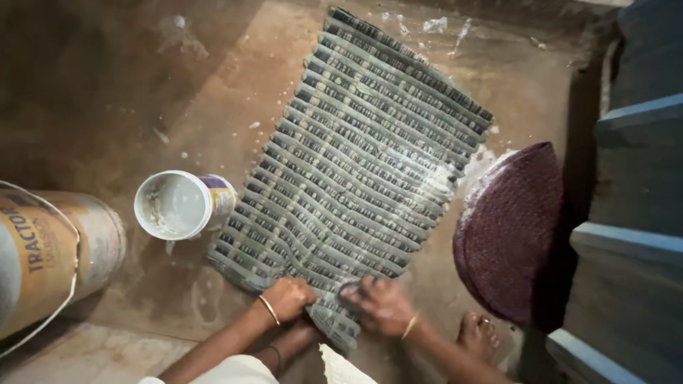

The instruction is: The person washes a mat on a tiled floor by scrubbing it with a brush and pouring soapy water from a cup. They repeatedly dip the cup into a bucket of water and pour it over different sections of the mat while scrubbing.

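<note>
Both the left hand (288, 299) and right hand (380, 304) press curled fingers onto the near edge of the wet mat (356, 171), pinning it flat on the floor (235, 85), a tub (181, 205) lying just beside the mat.

Small tub (183, 205) crowds mat's (356, 171) left; maroon mat (512, 235) right

My bare arms, bangles and bare feet

I wear a thin gold-coloured bangle on my left hand's (288, 299) wrist and another like it on my right hand's (383, 306) wrist. A dark thin band circles my ankle below the left arm. My forearms are uncovered, pale cloth shows at the bottom edge, and my bare foot (478, 334) carries a toe ring.
</note>
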